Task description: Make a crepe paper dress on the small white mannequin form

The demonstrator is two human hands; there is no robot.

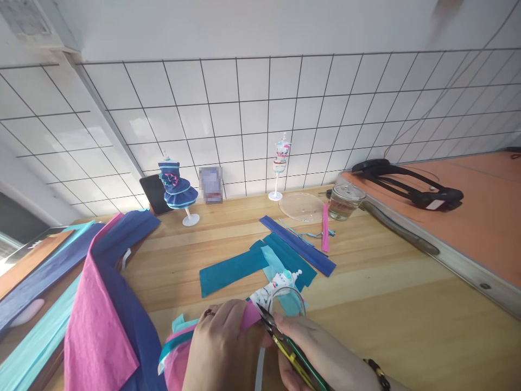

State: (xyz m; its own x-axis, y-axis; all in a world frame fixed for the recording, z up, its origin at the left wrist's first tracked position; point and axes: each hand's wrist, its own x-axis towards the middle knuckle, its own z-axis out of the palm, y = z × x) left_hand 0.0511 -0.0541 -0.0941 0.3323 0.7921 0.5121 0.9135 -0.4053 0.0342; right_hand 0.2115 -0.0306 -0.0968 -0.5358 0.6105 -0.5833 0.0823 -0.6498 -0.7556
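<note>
My left hand (215,345) is closed on a pink crepe paper strip (249,316) at the near edge of the table. In my closed right hand (311,345) is a pair of thread snips (299,358) with green and yellow handles, their dark tips against the pink strip. Just beyond the fingers, a small patterned dress form (280,283) lies tilted, with ruffled pink, teal and light blue paper (179,345) at its lower end, partly hidden by my left hand. A clear ring (302,297), perhaps a tape roll, sits by my right fingertips.
Teal strips (232,271) and a dark blue strip (299,244) lie ahead. Long paper sheets (97,320) cover the left side. A dressed form (177,190), another form (280,163), a glass of liquid (345,202) and a round clear lid (301,206) stand farther back.
</note>
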